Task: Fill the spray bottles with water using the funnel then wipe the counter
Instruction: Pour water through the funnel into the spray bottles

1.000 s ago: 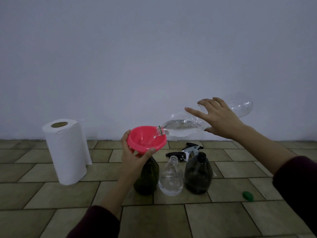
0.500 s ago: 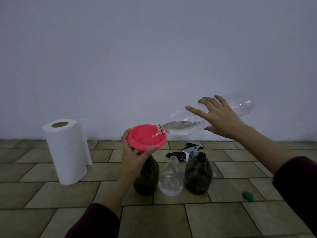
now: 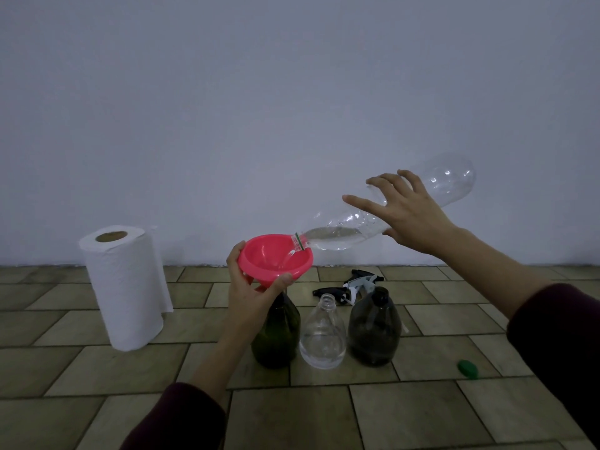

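From my head camera I look down on a counter (image 3: 324,417) of olive-brown rectangular tiles in dim light; it runs back to a plain pale wall (image 3: 292,92).

Nearest me, both forearms in dark maroon sleeves reach forward. A small green cap (image 3: 468,368) lies alone on the tiles at my right.

Just beyond stand three squat, pear-shaped spray bottles in a row, close together. The dark green bottle (image 3: 276,332) is on the left, the clear bottle (image 3: 322,336) in the middle holds a little water and has an open neck, and the smoky black bottle (image 3: 374,329) is on the right. Behind them lie loose trigger spray heads (image 3: 354,285), black and white.

My left hand (image 3: 250,293) grips the pink funnel (image 3: 275,259), thumb on its near rim and fingers round the far side. The funnel sits over the green bottle's neck, which my hand hides.

My right hand (image 3: 409,216) holds a large clear plastic bottle (image 3: 389,209) from above, fingers spread across its body. It is tipped nearly level, base raised to the right, mouth over the funnel's right rim. A thin stream of water runs into the funnel, and a little water pools in the bottle's lower side.

Farther left, a white paper towel roll (image 3: 125,287) stands upright near the wall, one sheet hanging loose.
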